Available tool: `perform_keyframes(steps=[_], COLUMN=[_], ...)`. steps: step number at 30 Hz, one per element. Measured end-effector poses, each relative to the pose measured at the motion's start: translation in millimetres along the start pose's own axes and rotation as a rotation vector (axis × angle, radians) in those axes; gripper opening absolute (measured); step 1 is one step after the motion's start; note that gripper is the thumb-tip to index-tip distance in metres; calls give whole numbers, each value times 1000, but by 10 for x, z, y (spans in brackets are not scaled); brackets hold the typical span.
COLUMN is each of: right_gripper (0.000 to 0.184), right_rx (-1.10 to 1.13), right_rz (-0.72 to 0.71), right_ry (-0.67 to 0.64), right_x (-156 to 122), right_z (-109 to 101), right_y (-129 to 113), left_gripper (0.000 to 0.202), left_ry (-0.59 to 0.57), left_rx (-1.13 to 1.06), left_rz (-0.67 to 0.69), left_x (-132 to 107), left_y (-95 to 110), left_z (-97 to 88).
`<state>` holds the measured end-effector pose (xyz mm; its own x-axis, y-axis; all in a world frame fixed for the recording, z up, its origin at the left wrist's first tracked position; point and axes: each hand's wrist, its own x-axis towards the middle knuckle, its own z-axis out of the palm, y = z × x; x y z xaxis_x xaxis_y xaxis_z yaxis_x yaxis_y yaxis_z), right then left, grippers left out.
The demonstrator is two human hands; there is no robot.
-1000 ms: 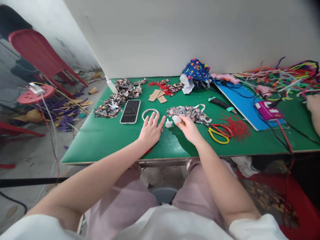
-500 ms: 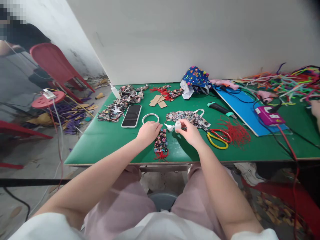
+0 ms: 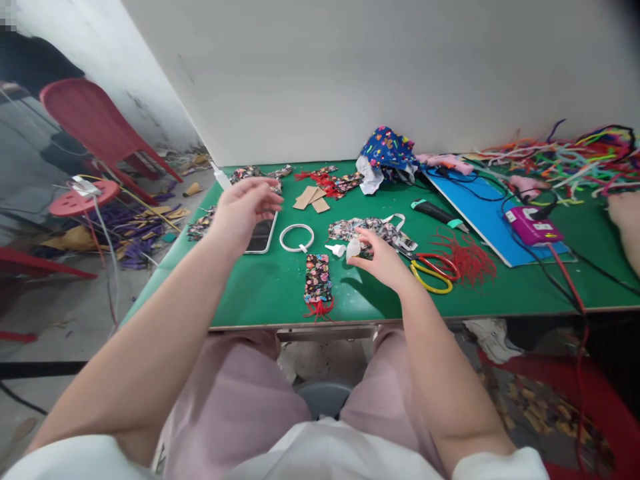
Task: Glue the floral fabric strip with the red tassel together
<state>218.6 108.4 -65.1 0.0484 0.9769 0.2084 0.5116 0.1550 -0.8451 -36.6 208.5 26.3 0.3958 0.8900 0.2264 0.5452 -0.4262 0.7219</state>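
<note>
My left hand (image 3: pixel 243 209) is raised above the table over the phone (image 3: pixel 261 235) and the heap of patterned fabric pieces (image 3: pixel 253 175), fingers loosely apart and holding nothing. My right hand (image 3: pixel 381 257) rests on the green table (image 3: pixel 260 293) with its fingers closed on a small white glue bottle (image 3: pixel 353 249). The bottle's white cap (image 3: pixel 336 250) lies just left of it. A patterned fabric strip with a red tassel (image 3: pixel 319 283) lies near the front edge. A white ring (image 3: pixel 297 237) sits between the phone and the strip.
Red-and-yellow scissors (image 3: pixel 430 270), red threads (image 3: pixel 467 257), a utility knife (image 3: pixel 436 212), a blue board (image 3: pixel 487 210), a pink glue gun box (image 3: pixel 530 225) with cables and coloured pipe cleaners (image 3: pixel 570 157) fill the right. Cardboard pieces (image 3: pixel 310 197) lie behind. Another person's hand (image 3: pixel 625 217) is at far right. Red chairs (image 3: pixel 85 120) stand left.
My left hand has lifted off the fabric strip and moved up and left over the phone. The strip now lies uncovered. My right hand keeps the bottle in about the same place.
</note>
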Motion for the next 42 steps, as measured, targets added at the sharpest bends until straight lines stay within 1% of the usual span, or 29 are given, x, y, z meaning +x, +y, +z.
perform_keyframes(steps=[2, 4, 7, 9, 12, 14, 16, 18, 20, 23, 26, 28, 30, 32, 34, 36, 39, 42], right_gripper=[62, 56, 50, 47, 43, 42, 41, 40, 38, 35, 35, 41, 44, 39, 33, 31, 33, 37], right_rx=[29, 66, 123, 151, 176, 189, 204, 227, 265, 361, 499, 586, 782, 1016, 1172, 1205, 1271, 1271], right_rz=[-6, -9, -5, 4, 16, 21, 24, 28, 29, 16, -14, -36, -31, 2, 44, 74, 144, 187], right_ry=[62, 151, 274, 329, 368, 377, 393, 413, 432, 422, 329, 261, 204, 165, 145, 146, 139, 138], right_x=[18, 41, 69, 77, 78, 76, 75, 72, 67, 60, 58, 61, 69, 79, 89, 96, 102, 110], right_z=[-42, -70, -85, -87, -92, -100, -110, -114, -107, -54, 47, 119, 173, 200, 202, 192, 184, 177], right_y=[-22, -40, -49, -50, -55, -58, -61, -68, -90, -163, -268, -336, -392, -430, -453, -466, -478, -473], left_gripper=[46, 33, 32, 35, 36, 32, 27, 29, 36, 47, 49, 45, 39, 35, 34, 32, 27, 25], left_ry=[-105, -263, -435, -507, -537, -521, -479, -402, -300, -176, -98, -75, -64, -61, -55, -33, 36, 91], left_rx=[97, 178, 243, 260, 239, 198, 134, 47, -68, -298, -526, -642, -722, -770, -787, -774, -715, -565], left_rz=[48, 137, 254, 297, 299, 269, 219, 146, 55, -54, -89, -86, -77, -62, -43, -18, 41, 134], left_x=[26, 44, 83, 119, 174, 201, 216, 220, 207, 149, 59, 0, -45, -74, -89, -94, -95, -90], left_y=[-54, -89, -87, -75, -88, -118, -148, -161, -135, 5, 240, 395, 513, 581, 609, 615, 623, 646], left_z=[140, 356, 672, 829, 981, 1033, 1038, 994, 912, 790, 761, 805, 881, 965, 1043, 1107, 1168, 1167])
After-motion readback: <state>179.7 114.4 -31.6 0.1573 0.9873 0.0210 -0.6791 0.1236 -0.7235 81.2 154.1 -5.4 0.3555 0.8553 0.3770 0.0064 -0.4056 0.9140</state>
